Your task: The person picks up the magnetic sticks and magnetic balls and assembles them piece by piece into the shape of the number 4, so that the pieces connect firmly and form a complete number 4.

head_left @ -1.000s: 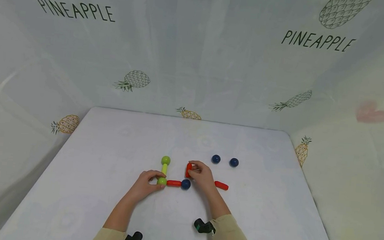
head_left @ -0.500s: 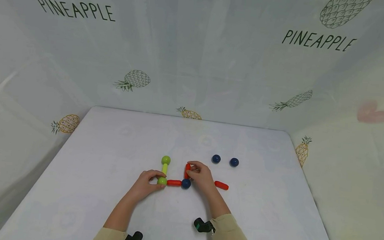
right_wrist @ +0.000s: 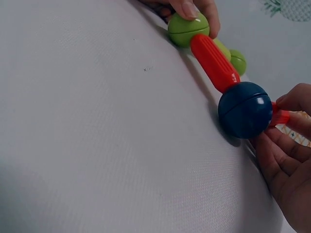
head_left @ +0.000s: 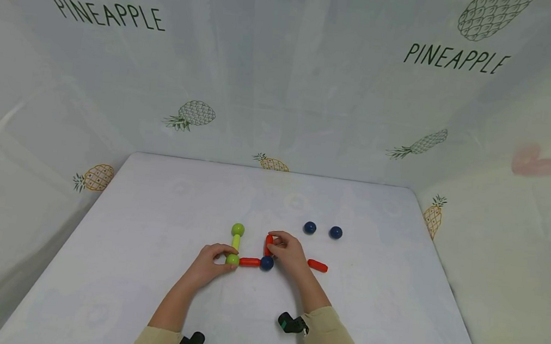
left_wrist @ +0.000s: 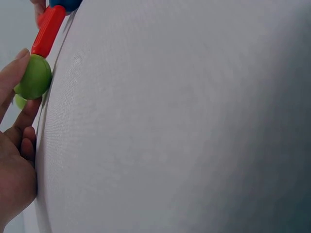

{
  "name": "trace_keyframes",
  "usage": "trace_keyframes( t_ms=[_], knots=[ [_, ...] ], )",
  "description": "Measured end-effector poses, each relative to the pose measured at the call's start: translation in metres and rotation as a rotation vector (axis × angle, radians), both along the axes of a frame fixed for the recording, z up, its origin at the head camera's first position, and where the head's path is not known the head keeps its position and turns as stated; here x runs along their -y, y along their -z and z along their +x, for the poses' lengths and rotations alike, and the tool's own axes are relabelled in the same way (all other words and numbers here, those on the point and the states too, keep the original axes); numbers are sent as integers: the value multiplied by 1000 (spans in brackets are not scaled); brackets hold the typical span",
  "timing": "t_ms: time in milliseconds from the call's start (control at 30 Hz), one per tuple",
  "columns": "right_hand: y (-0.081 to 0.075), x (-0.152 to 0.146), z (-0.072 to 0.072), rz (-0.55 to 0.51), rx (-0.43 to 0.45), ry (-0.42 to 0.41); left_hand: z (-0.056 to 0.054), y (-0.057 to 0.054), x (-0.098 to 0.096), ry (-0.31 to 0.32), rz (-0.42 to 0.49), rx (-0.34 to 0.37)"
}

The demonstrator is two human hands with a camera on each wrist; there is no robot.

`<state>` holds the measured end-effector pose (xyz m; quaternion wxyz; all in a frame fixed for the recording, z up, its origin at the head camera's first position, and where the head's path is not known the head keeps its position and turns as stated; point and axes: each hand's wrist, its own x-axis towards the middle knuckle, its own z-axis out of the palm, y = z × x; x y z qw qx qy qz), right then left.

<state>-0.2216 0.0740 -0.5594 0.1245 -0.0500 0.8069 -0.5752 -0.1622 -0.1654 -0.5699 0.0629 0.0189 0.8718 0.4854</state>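
One red rod [head_left: 267, 245], partly hidden by the right hand [head_left: 290, 252] pinching it, meets the nearest navy ball [head_left: 267, 264], long axis pointing away from the person; left hand [head_left: 208, 264] pinches the nearer green ball [head_left: 232, 260].

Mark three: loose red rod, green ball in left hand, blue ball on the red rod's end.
Loose red rod [head_left: 318, 265]: head view, middle of its visible length.
Pinched green ball [left_wrist: 37, 77]: left wrist view, middle of its side.
Joined blue ball [right_wrist: 244, 110]: right wrist view, middle of its face.
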Motion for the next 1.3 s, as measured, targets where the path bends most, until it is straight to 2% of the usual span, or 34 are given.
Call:
trace_keyframes(
  t_ms=[267,433,600,967,1167,1300],
  knots=[
    [-1,0,1,6,-4,13,0,-2,-1,-1,3,-5],
    [-2,-3,2,20,-48,28,0,-1,-1,5,4,-4],
    [-5,-8,2,49,-113,70,-1,1,0,10,-1,-8],
    [-16,-27,-3,40,-208,148,-1,2,3,31,-9,-26],
    [-19,-37,-7,73,-246,212,-2,2,4,27,5,-15],
    [-21,-43,-6,57,-257,266,-2,3,4,26,6,-19]
  ],
)
